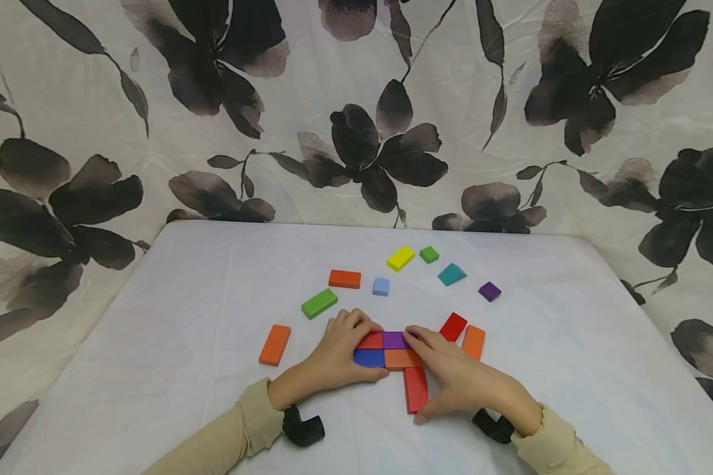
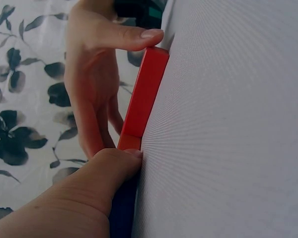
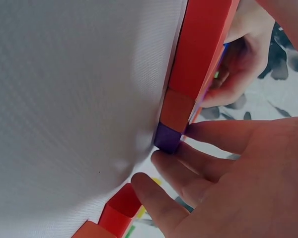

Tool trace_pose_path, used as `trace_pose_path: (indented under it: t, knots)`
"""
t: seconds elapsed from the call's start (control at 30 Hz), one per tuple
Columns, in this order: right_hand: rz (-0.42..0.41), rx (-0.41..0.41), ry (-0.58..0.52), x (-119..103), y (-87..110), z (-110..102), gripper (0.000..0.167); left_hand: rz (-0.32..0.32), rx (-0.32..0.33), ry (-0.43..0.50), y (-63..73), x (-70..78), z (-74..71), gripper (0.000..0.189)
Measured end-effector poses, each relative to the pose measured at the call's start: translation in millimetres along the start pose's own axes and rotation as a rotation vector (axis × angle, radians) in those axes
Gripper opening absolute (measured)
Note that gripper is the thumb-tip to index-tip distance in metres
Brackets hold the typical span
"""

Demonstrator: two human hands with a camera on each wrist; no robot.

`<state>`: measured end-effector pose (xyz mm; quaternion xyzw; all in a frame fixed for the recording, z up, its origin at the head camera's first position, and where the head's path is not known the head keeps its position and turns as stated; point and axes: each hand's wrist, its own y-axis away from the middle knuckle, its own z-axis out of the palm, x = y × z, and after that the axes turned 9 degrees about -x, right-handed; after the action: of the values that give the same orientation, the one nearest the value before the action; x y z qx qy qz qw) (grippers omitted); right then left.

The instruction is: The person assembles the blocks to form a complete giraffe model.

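Note:
Several coloured blocks lie fitted together flat on the table: a red block (image 1: 370,341) beside a purple block (image 1: 395,340), a blue block (image 1: 369,358) beside an orange block (image 1: 401,358), and a long red block (image 1: 416,391) pointing toward the person. The left hand (image 1: 346,349) grips the red and blue blocks from the left, fingers on the far side, thumb along the near edge. The right hand (image 1: 460,376) spans the group, its fingertips at the purple block (image 3: 168,138) and its thumb against the near end of the long red block (image 2: 146,91).
Beyond the hands lie loose blocks: green (image 1: 319,303), orange-red (image 1: 344,279), light blue (image 1: 381,286), yellow (image 1: 401,258), teal (image 1: 452,274) and purple (image 1: 490,291). An orange block (image 1: 274,344) is at left; red (image 1: 453,326) and orange (image 1: 474,342) ones sit by the right hand.

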<state>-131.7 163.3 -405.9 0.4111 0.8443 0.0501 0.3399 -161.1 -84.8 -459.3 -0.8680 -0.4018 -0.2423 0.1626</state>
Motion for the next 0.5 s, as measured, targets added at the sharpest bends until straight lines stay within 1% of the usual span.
trace_pose_path:
  t: [0.27,0.5]
  knots:
    - [-0.006,0.0,-0.019,0.2,0.6,0.4,0.115,-0.005,-0.007,-0.001,-0.5,-1.3,1.5,0.06]
    - [-0.011,-0.005,-0.015,0.7,0.1,0.4,0.115,-0.008,-0.006,0.001,0.1,-1.5,1.6,0.059]
